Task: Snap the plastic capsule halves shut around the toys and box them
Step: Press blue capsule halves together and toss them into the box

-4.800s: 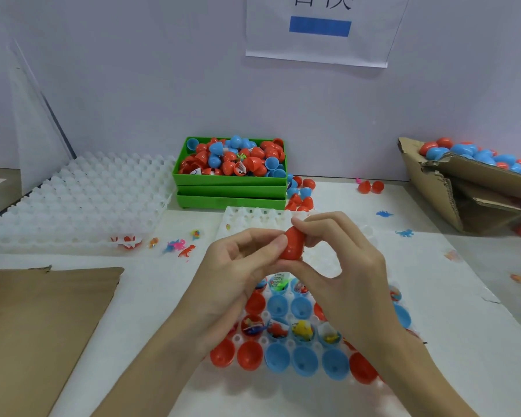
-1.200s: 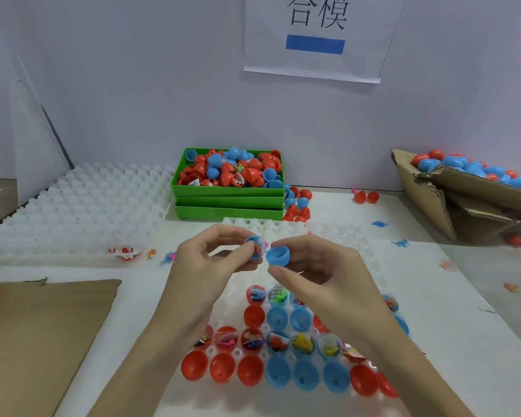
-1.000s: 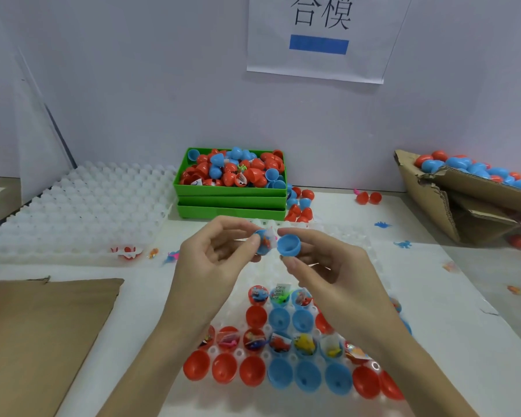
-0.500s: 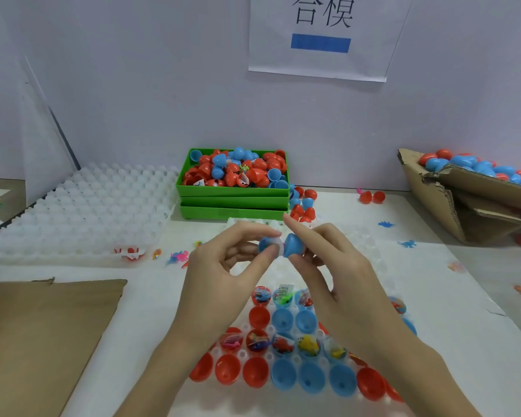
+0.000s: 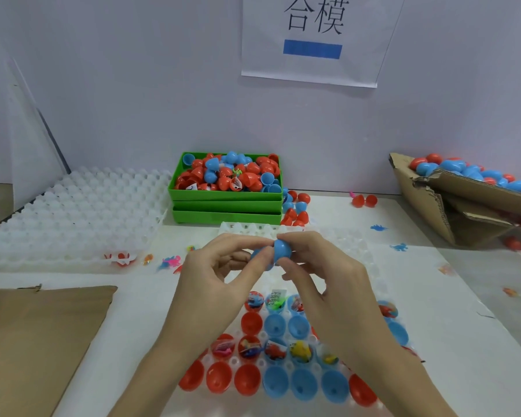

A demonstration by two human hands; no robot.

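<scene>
At the centre of the frame both hands meet over the desk (image 5: 451, 296), pinching one blue capsule (image 5: 278, 251) between them. The left hand (image 5: 220, 284) grips its left half with thumb and curled fingers; the right hand (image 5: 328, 278) pinches the right half, the rounder blue dome that shows most plainly. The two halves touch, but fingers cover the seam, so I cannot tell whether they are fully closed together.

Below the hands, in the lower middle of the frame, lies a white cell tray (image 5: 355, 254) whose pockets hold open capsule halves. One row holds small toys (image 5: 301, 352) seated in their halves, and the nearest row has empty red halves (image 5: 218, 377) to the left and empty blue halves (image 5: 306, 385) beside them.

At upper centre, against the wall, stand stacked green bins (image 5: 226, 207), the top one heaped with loose red and blue halves; a few more lie on the desk just to their right. In the upper right of the frame a torn cardboard box (image 5: 451, 203) holds closed red and blue capsules. A large white tray (image 5: 73, 212) fills the left middle, with small loose toys near its front edge. A flat sheet of cardboard (image 5: 33, 341) lies at lower left. A paper sign (image 5: 313, 40) hangs on the wall at the top.
</scene>
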